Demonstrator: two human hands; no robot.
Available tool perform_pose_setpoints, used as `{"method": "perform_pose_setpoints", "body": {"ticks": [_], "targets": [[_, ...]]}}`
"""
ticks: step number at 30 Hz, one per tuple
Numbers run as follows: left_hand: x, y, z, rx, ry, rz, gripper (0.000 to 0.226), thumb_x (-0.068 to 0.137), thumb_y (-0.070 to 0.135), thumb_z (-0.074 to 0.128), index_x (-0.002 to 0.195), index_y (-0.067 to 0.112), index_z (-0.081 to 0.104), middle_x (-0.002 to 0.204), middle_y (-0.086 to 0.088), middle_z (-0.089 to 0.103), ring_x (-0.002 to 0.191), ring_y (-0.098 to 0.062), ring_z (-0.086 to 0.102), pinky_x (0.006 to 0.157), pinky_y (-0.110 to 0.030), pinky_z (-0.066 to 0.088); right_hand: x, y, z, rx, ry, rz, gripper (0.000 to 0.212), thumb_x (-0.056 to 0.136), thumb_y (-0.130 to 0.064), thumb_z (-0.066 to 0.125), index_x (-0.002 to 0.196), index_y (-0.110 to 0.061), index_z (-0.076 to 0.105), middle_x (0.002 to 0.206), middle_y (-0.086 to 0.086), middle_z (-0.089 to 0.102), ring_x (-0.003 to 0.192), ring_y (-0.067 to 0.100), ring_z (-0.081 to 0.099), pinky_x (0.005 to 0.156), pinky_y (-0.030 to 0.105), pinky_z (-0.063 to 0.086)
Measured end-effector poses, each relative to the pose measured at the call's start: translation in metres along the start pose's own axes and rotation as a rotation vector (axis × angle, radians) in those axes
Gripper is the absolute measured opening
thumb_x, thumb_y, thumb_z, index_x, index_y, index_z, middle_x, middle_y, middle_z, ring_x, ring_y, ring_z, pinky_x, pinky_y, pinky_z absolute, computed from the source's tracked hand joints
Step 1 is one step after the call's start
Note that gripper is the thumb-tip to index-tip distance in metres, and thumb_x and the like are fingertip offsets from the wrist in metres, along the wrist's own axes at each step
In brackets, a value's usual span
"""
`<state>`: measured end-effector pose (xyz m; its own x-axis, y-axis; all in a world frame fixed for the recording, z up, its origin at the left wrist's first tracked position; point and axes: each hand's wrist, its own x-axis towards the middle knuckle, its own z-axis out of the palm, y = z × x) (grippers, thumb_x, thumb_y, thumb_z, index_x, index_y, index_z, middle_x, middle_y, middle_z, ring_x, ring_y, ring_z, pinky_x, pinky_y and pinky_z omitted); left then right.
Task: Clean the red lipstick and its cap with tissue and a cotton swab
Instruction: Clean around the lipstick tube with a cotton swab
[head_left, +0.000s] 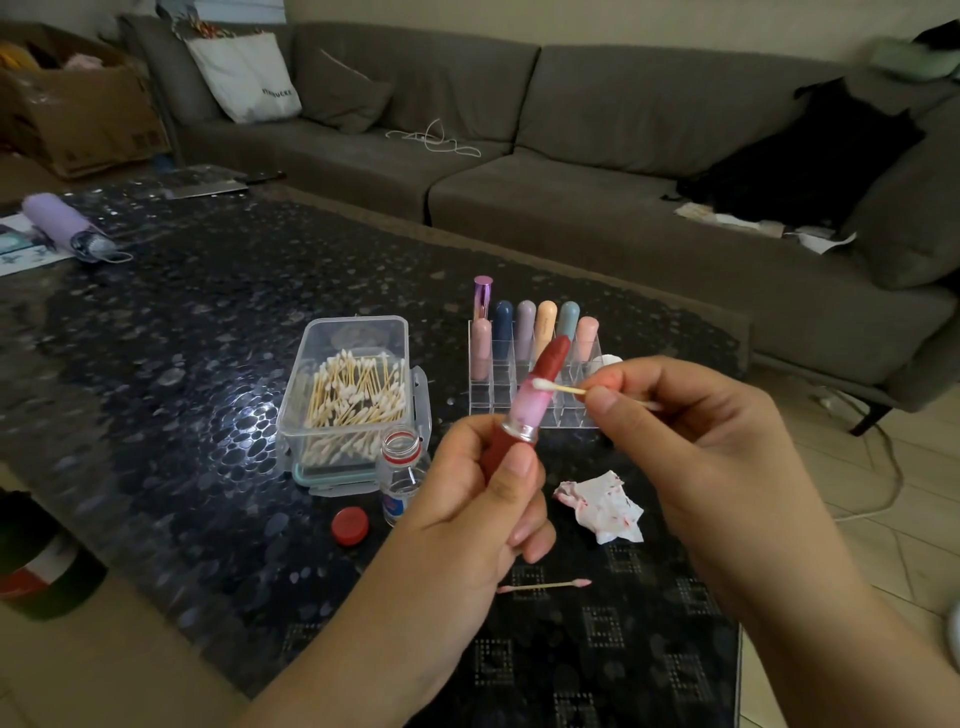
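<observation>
Left hand (467, 499) grips red lipstick (530, 400) by its base, tilted up-right. Right hand (691, 415) pinches cotton swab (563, 387), tip apparently touching the pink collar; stained tissue (602, 506) below.

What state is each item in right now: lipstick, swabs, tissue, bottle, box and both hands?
Red lipstick in pink inner tube: uncapped, bullet extended, held tilted.
White-tipped wooden cotton swab: tip touching the pink tube.
Left hand: fingers closed on the lipstick base.
Right hand: pinching the swab stick.
Pink-stained used swab: lying on the table.
Crumpled white tissue: red-stained.
Small clear plastic bottle: open, upright.
Red bottle cap: off, beside the bottle.
Clear plastic swab box: lidless, partly full.
</observation>
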<state>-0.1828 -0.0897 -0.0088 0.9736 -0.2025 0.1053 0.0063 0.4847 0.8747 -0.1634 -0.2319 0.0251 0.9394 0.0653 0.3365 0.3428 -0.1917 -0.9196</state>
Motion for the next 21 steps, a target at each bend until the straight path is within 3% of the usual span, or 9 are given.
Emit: {"method": "perform_pose_setpoints", "body": {"ticks": [4,8,14,17,21], "targets": [[0.0,0.0023,-0.0002,-0.078,-0.007,-0.004,0.011,0.08,0.025,0.048,0.081,0.017,0.056,0.059,0.005,0.04,0.05,-0.008,0.035,0.048,-0.019,0.039,-0.0002,0.0001,-0.001,0.027,0.003,0.019,0.007,0.076,-0.029,0.071,0.073,-0.022,0.072,0.065,0.021,0.056,0.059,0.019,0.046,0.054,0.023,0.041],[-0.0012,0.0045,-0.0009,-0.108,-0.026,-0.001,0.015,0.08,0.023,0.046,0.089,0.011,0.047,0.058,0.004,0.044,0.049,-0.009,0.035,0.047,-0.019,0.037,0.0005,0.0019,-0.002,0.037,0.012,0.036,0.01,0.073,-0.029,0.064,0.073,-0.022,0.072,0.059,0.002,0.056,0.058,0.015,0.048,0.055,0.023,0.043],[-0.002,-0.0002,-0.0003,-0.071,-0.044,-0.018,0.023,0.08,0.027,0.046,0.083,0.014,0.065,0.06,0.003,0.05,0.052,-0.01,0.039,0.051,-0.021,0.037,-0.0007,-0.0015,0.0016,0.072,-0.013,0.011,0.008,0.073,-0.026,0.065,0.072,-0.021,0.071,0.057,0.006,0.054,0.051,0.015,0.044,0.047,0.017,0.04],[-0.0021,-0.0008,-0.0017,-0.03,-0.047,0.001,0.026,0.081,0.03,0.044,0.083,0.017,0.067,0.062,0.002,0.053,0.054,-0.01,0.042,0.052,-0.022,0.039,-0.0002,-0.0016,-0.0002,0.053,-0.01,0.008,0.007,0.073,-0.027,0.068,0.072,-0.021,0.072,0.059,0.007,0.056,0.055,0.016,0.045,0.05,0.018,0.04],[-0.0019,-0.0006,-0.0023,-0.037,-0.047,-0.008,0.029,0.082,0.031,0.043,0.082,0.018,0.068,0.062,0.003,0.051,0.055,-0.01,0.043,0.053,-0.022,0.041,0.0006,-0.0007,-0.0043,0.034,0.015,0.009,0.006,0.073,-0.028,0.068,0.07,-0.023,0.071,0.054,-0.006,0.053,0.053,0.008,0.044,0.05,0.013,0.039]]}}
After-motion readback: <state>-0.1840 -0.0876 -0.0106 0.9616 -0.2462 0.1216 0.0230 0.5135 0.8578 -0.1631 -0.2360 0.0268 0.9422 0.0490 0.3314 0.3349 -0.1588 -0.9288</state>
